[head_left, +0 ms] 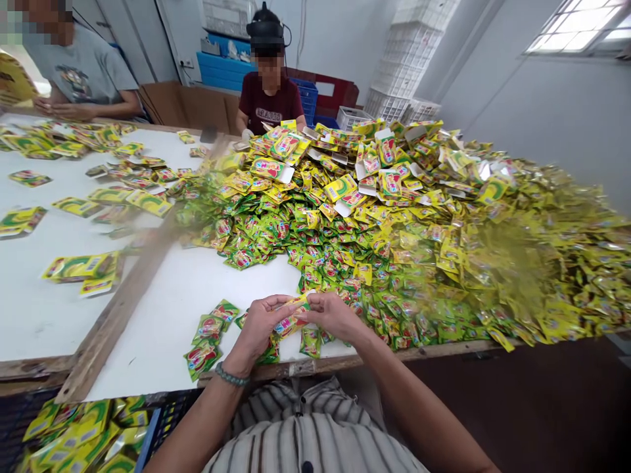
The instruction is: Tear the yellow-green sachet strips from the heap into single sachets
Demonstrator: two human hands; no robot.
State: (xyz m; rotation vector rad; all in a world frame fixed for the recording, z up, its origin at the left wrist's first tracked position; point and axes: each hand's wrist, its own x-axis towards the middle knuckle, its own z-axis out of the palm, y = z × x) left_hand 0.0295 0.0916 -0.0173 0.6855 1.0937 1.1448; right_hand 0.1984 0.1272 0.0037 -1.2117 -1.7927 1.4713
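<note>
Between my two hands, close to the table's front edge, is a small yellow printed box (292,320). My left hand (265,320) grips its left side with bent fingers. At its upper right end, the fingers of my right hand (331,315) are pinched on the box. Small green sachets (201,355) lie on the white tabletop (162,328) left of my hands, and a few more sit under and beside the box. Whether anything is inside the box, I cannot see.
A large heap of green and yellow sachets (384,263) and yellow boxes (283,146) fills the right. A wooden strip (123,302) divides the table. Filled boxes lie in a crate (150,433) below left. Across the table are two people, one in a maroon shirt (271,112).
</note>
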